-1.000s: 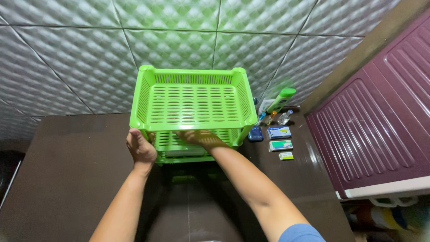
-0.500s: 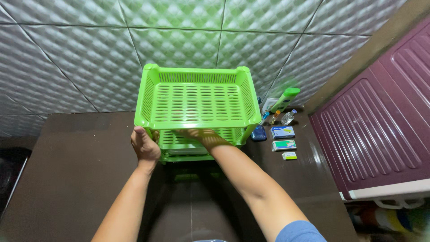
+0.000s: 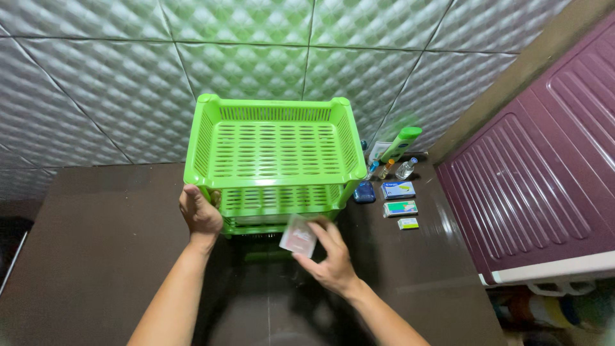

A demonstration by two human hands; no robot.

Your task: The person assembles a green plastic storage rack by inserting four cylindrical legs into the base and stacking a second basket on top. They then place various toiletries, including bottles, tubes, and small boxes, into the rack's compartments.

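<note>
Head view, looking down at a dark glossy worktop [image 3: 96,256] set against a quilted, diamond-embossed silver wall [image 3: 96,83].

Left hand [image 3: 200,214]: fingers wrapped closed on the front left corner post of a bright green plastic rack [image 3: 275,150], just under the top tier's rim. The rack is tiered, with slotted trays stacked one above another (three levels as far as I can tell; the lowest is mostly hidden), and its long axis runs left to right across the view.

Right hand [image 3: 330,256]: fingers partly curled, pinching a small flat packet [image 3: 298,236], pale pink and white, thin, roughly rectangular, slightly blurred. The packet sits at the hand's upper left, tilted, its long axis pointing up and left toward the rack's lower front edge. It lies just in front of the lower trays, near them; touching or apart, I cannot tell. The right hand is the nearer one to those openings; the left is off at the corner.

Right of the rack, on the worktop: a green-capped bottle [image 3: 402,142] leaning at the wall, small glass vials [image 3: 405,168], a dark blue object [image 3: 364,191], and three small boxes [image 3: 398,207] in a column. Far right, a ribbed maroon panel [image 3: 538,192] with a white edge.
</note>
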